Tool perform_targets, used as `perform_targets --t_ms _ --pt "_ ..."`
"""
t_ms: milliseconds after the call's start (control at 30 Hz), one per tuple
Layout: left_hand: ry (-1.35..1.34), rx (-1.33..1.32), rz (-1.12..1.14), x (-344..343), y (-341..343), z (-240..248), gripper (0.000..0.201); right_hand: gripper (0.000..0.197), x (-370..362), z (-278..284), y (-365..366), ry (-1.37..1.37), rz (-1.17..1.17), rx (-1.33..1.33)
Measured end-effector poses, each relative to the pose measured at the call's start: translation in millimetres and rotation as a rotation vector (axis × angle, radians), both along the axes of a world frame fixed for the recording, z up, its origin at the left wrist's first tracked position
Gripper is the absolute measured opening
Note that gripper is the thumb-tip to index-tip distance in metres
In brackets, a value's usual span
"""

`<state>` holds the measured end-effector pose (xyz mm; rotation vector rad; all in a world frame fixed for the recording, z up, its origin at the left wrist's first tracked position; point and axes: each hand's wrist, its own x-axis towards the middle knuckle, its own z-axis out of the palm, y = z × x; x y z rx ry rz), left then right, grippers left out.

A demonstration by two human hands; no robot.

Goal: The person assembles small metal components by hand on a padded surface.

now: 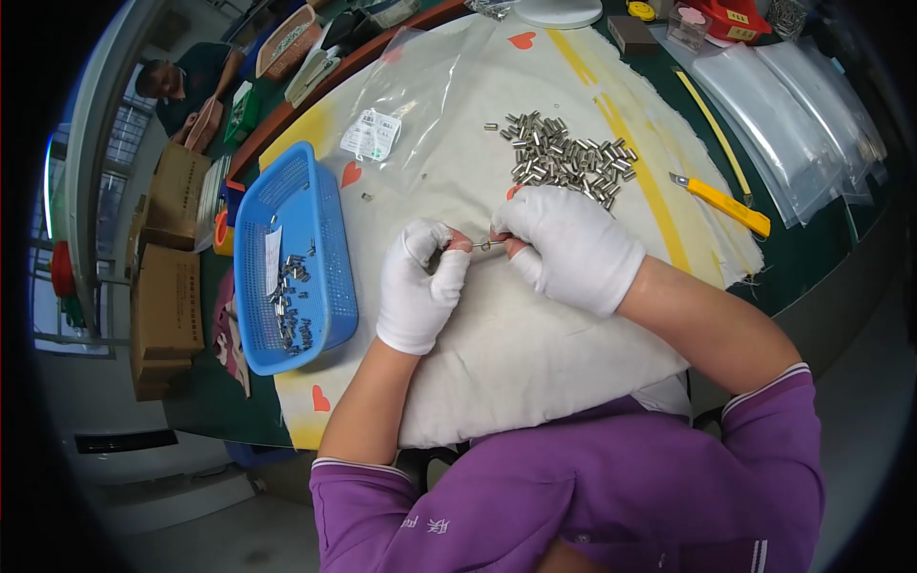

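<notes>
My left hand [417,286] and my right hand [578,246], both in white gloves with bare fingertips, meet over the cloth-covered table. Between their pinched fingertips is a small shiny metal part [485,245], held from both sides; its exact shape is too small to tell. Just beyond my right hand lies a loose heap of short silvery metal cylinders [564,153]. Left of my left hand stands a blue plastic basket [336,239] with more small metal pieces [290,304] and a paper slip inside.
A clear plastic bag [420,91] with a white label lies at the far left of the white cloth [516,353]. A yellow utility knife [721,205] and stacked clear bags [774,115] are at the right. Cardboard boxes [170,301] stand left; another person [186,91] sits beyond.
</notes>
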<state>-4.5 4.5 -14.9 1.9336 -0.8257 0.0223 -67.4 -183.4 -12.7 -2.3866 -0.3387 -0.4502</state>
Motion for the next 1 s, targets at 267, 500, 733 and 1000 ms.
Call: perform_targets --t_ms 267,500,733,1000 --pt "0.016 0.273 -0.053 -2 1 6 0.006 0.008 -1 -2 -5 0.042 0.019 -0.089" --pt "0.058 0.343 -0.054 -3 -3 8 0.005 0.008 1 -2 -4 0.13 0.04 -0.15" --pt "0.494 0.441 -0.087 16 -11 17 0.009 0.011 4 7 -1 0.261 0.034 -0.092" --pt "0.421 0.767 -0.141 34 -24 25 0.017 0.009 11 27 8 0.468 -0.046 -0.168"
